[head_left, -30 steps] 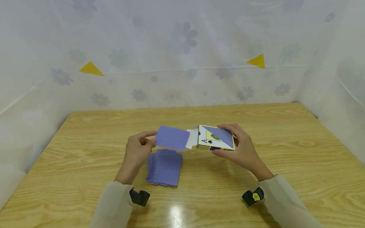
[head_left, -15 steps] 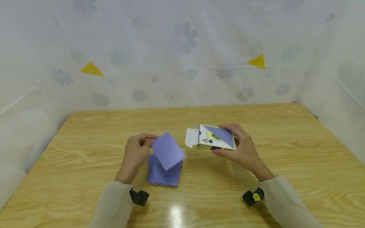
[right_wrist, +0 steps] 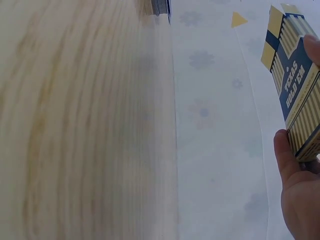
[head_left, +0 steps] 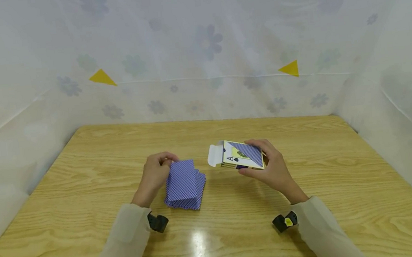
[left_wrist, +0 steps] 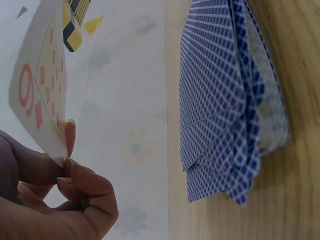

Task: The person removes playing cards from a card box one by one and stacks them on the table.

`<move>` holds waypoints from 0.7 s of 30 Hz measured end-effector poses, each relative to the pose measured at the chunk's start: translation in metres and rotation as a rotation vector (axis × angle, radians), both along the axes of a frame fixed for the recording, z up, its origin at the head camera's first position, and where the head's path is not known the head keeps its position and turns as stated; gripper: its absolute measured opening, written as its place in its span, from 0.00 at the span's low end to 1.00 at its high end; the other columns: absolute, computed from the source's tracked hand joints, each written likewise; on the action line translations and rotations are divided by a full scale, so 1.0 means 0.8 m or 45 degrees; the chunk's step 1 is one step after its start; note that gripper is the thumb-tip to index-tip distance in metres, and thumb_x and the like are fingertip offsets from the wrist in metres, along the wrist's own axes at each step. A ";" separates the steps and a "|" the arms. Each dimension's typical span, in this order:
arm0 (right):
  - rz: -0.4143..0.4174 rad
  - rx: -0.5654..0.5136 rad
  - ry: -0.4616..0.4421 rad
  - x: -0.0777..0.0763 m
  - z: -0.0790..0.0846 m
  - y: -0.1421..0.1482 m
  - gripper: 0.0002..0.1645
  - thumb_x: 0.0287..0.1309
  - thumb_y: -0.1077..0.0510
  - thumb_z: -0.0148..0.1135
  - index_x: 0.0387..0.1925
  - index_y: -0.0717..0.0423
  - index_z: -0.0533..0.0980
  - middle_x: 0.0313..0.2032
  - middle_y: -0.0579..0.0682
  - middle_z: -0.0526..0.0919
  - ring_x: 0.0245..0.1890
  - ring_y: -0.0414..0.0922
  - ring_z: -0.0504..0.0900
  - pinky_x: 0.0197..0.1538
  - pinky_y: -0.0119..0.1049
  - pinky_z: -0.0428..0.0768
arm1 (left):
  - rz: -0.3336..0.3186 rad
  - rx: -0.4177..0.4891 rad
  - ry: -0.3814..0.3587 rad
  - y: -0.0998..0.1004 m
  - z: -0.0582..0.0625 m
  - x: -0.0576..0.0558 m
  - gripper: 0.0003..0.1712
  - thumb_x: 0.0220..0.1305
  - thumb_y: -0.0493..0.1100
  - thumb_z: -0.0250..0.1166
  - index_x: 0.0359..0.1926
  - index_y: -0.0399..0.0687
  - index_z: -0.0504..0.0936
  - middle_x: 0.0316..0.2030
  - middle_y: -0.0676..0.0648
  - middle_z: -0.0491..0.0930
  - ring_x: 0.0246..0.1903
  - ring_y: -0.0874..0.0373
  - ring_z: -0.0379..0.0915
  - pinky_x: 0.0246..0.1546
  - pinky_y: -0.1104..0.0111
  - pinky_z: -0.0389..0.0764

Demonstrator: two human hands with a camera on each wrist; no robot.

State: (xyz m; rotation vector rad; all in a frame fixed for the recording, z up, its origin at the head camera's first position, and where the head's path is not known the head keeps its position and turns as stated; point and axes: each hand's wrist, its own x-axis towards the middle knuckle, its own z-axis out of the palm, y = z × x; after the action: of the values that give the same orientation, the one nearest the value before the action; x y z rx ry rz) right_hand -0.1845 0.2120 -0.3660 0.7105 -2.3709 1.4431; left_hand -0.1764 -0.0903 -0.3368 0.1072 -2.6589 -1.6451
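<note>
Finger and thumb of my left hand (head_left: 154, 177) pinch one playing card (head_left: 182, 180) by its corner. Its blue checked back faces me in the head view, while the left wrist view has its white face with red diamonds. Beneath and apart from it, a loose stack of playing cards (left_wrist: 215, 95) lies face down on the table, edges uneven. My right hand (head_left: 274, 166) grips a card box (head_left: 244, 154) above the table, its white end flap open toward the left. "Texas Hold 'Em" is printed on the box side (right_wrist: 296, 77) in the right wrist view. Whatever is inside the box is hidden.
The wooden table (head_left: 259, 230) is enclosed by pale flowered sheeting (head_left: 188, 97) at the back and sides. Two yellow triangles, one left (head_left: 103, 78) and one right (head_left: 290, 69), are on the back sheet. Both wrists wear small black cameras.
The card in my left hand has swung from pointing at the box flap, toward me, and now overlaps the stack in the head view. My right hand and the box stay nearly still.
</note>
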 end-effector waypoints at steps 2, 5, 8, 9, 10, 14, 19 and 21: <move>-0.001 0.001 -0.003 0.000 0.000 0.000 0.41 0.43 0.67 0.74 0.61 0.54 0.70 0.55 0.54 0.72 0.43 0.38 0.70 0.36 0.24 0.73 | -0.008 0.004 -0.007 0.000 -0.001 -0.001 0.15 0.69 0.30 0.47 0.40 0.35 0.82 0.28 0.45 0.70 0.27 0.57 0.60 0.25 0.70 0.63; 0.001 0.005 -0.003 0.001 0.001 0.000 0.41 0.43 0.67 0.74 0.61 0.54 0.70 0.55 0.54 0.72 0.43 0.38 0.69 0.35 0.24 0.73 | -0.028 -0.004 -0.025 0.000 -0.004 -0.001 0.15 0.69 0.30 0.47 0.40 0.35 0.82 0.30 0.44 0.72 0.28 0.56 0.61 0.27 0.69 0.63; 0.005 0.007 0.002 0.002 0.000 0.000 0.41 0.43 0.67 0.74 0.61 0.54 0.70 0.55 0.54 0.72 0.43 0.38 0.70 0.36 0.24 0.73 | -0.046 -0.015 -0.044 0.001 -0.007 -0.002 0.15 0.69 0.29 0.47 0.40 0.36 0.82 0.32 0.43 0.73 0.29 0.56 0.62 0.28 0.69 0.64; 0.008 0.006 0.004 0.002 0.000 0.000 0.41 0.43 0.67 0.74 0.61 0.54 0.70 0.55 0.54 0.72 0.43 0.38 0.70 0.36 0.24 0.74 | -0.051 -0.022 -0.050 0.002 -0.008 -0.003 0.15 0.69 0.30 0.47 0.40 0.36 0.82 0.32 0.43 0.73 0.30 0.56 0.62 0.28 0.69 0.64; 0.009 0.006 0.007 0.003 0.000 0.001 0.41 0.42 0.67 0.74 0.61 0.54 0.70 0.55 0.55 0.72 0.43 0.38 0.70 0.36 0.24 0.74 | -0.057 -0.026 -0.054 0.002 -0.009 -0.003 0.15 0.69 0.30 0.47 0.40 0.36 0.82 0.32 0.43 0.73 0.30 0.55 0.62 0.29 0.69 0.65; 0.015 -0.004 0.011 0.003 -0.002 0.002 0.41 0.42 0.68 0.74 0.61 0.57 0.69 0.55 0.55 0.71 0.44 0.37 0.70 0.37 0.23 0.74 | -0.083 -0.071 -0.065 0.003 -0.013 -0.004 0.16 0.69 0.31 0.47 0.41 0.37 0.82 0.35 0.42 0.74 0.30 0.55 0.63 0.29 0.68 0.65; 0.023 -0.012 -0.011 0.003 -0.004 -0.001 0.41 0.42 0.68 0.74 0.61 0.57 0.69 0.55 0.55 0.71 0.45 0.38 0.71 0.39 0.23 0.75 | -0.125 -0.155 -0.088 0.002 -0.019 -0.004 0.16 0.69 0.31 0.47 0.41 0.38 0.83 0.46 0.38 0.78 0.27 0.57 0.61 0.26 0.69 0.63; 0.030 -0.011 -0.019 0.003 -0.004 -0.003 0.41 0.42 0.67 0.74 0.61 0.55 0.70 0.56 0.55 0.71 0.46 0.38 0.71 0.40 0.23 0.75 | -0.124 -0.182 -0.092 0.000 -0.022 -0.004 0.16 0.69 0.31 0.48 0.41 0.38 0.83 0.48 0.37 0.78 0.26 0.58 0.60 0.25 0.69 0.63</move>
State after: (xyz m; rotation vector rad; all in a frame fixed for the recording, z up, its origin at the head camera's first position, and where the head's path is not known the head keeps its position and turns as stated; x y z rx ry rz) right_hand -0.1818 0.2093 -0.3691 0.7306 -2.3739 1.4718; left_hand -0.1796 -0.0903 -0.3547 0.0370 -2.8692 -1.4970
